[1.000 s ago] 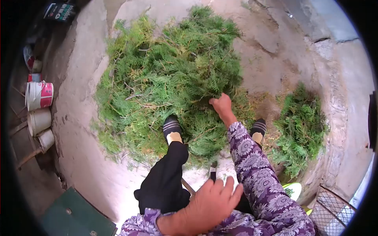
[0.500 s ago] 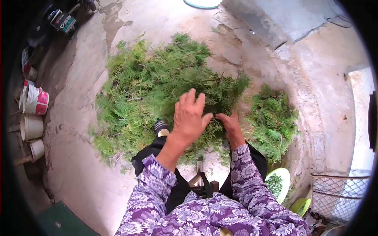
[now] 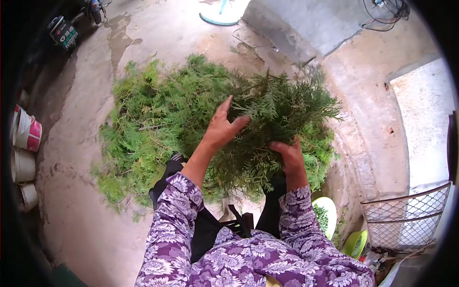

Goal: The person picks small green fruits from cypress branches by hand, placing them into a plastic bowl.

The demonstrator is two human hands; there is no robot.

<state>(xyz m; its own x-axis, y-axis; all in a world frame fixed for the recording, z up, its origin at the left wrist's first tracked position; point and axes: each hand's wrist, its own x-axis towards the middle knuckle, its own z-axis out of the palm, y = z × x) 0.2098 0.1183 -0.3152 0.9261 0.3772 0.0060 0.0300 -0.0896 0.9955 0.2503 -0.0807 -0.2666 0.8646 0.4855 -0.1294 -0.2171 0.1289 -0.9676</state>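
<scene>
A dark green bunch of evergreen branches [image 3: 275, 107] is raised in front of me, over the ground. My right hand [image 3: 290, 155] is closed round its lower right side, with the fingertips lost in the leaves. At the bunch's left edge, my left hand [image 3: 221, 126] has thumb and forefinger spread apart against the foliage; its other fingers are partly hidden. Beneath and to the left spreads a wide heap of cut evergreen sprigs [image 3: 148, 129]. A smaller green pile [image 3: 318, 162] shows at the right, partly covered by the bunch.
White buckets [image 3: 24, 165] line the left side. Near my right leg are a pale bowl [image 3: 329, 217] with green bits inside and a lime-green basin [image 3: 355, 244]. A wire-mesh panel [image 3: 406, 220] stands at the right. A round fan-like base [image 3: 220, 18] is at the back.
The bunch has come up off the heap and shifted right, with the right hand holding it. My left hand has turned and moved in against its left side. The view has shifted slightly.
</scene>
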